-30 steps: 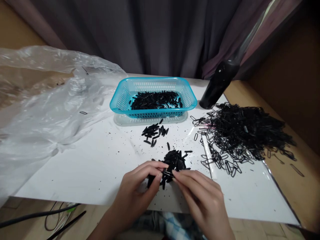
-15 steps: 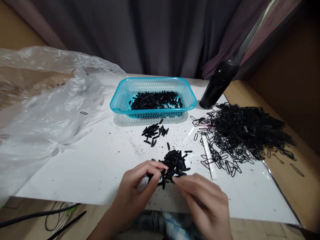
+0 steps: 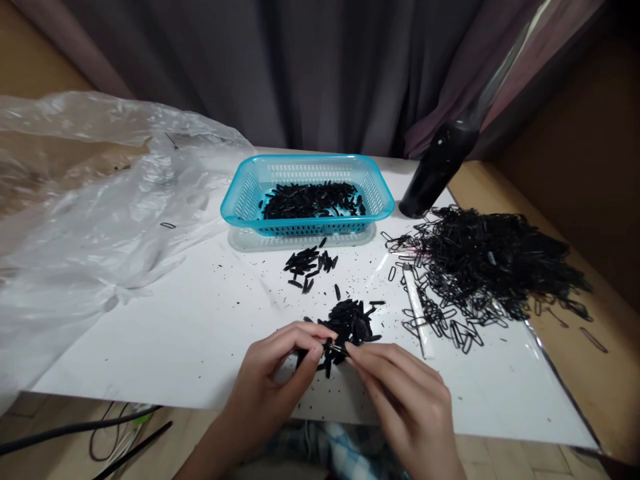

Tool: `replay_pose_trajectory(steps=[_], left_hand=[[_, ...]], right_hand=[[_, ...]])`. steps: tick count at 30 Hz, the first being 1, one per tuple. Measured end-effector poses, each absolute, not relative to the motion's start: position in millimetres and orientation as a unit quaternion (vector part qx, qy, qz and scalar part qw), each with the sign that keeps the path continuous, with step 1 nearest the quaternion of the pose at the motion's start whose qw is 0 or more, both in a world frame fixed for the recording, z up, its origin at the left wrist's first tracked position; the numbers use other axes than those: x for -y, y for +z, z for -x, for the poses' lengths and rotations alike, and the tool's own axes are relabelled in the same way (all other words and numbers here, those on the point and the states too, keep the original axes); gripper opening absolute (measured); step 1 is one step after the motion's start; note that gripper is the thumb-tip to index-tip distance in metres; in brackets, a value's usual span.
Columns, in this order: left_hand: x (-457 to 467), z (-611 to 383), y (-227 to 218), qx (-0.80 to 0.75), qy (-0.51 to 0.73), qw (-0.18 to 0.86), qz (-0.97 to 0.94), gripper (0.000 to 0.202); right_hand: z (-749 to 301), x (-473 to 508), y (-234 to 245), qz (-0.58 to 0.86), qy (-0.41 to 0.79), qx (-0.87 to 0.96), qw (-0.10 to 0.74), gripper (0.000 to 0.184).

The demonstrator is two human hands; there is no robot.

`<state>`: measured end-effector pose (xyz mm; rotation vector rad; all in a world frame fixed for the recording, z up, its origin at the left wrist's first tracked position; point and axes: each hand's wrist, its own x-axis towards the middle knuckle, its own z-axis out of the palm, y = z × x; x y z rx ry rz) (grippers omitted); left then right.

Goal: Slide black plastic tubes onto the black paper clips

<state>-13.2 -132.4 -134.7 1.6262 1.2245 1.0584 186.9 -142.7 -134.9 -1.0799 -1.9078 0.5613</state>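
My left hand (image 3: 273, 387) and my right hand (image 3: 405, 400) meet over the near edge of a white board (image 3: 165, 333). Both pinch a small black piece (image 3: 334, 348) between thumb and fingertips, right at the near side of a little heap of black pieces (image 3: 350, 323). A second, smaller heap (image 3: 307, 262) lies further back. Behind it stands a turquoise basket (image 3: 235, 200) holding more of the same black pieces (image 3: 313, 199). A large tangle of black clips (image 3: 485, 263) lies to the right.
Crumpled clear plastic sheeting (image 3: 85, 220) covers the left side. A dark bottle-like object (image 3: 435, 173) leans at the back right. Grey curtain hangs behind. Cables (image 3: 100, 433) run below the board's near left edge. Black specks dot the board.
My right hand slid slightly toward me, then returned to meet the left hand at the heap. My left hand stayed put.
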Motion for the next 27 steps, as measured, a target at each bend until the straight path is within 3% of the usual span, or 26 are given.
replay_pose_trajectory(steps=[9,17,27], left_hand=[[132.2,11.7,-130.8,-0.474,0.412,0.351,-0.695,0.018],[133.9,12.4,-132.6,-0.475,0.407,0.378,-0.683,0.018],[133.1,11.7,-132.1,-0.494,0.429,0.449,-0.608,0.018]], right_hand=[[-191.9,144.1,-130.9,0.446,0.199,0.782,0.387,0.029],[-190.4,142.7,-126.0,0.381,0.301,0.761,0.429,0.026],[-188.4,141.7,-133.5,0.440,0.230,0.747,0.442,0.029]])
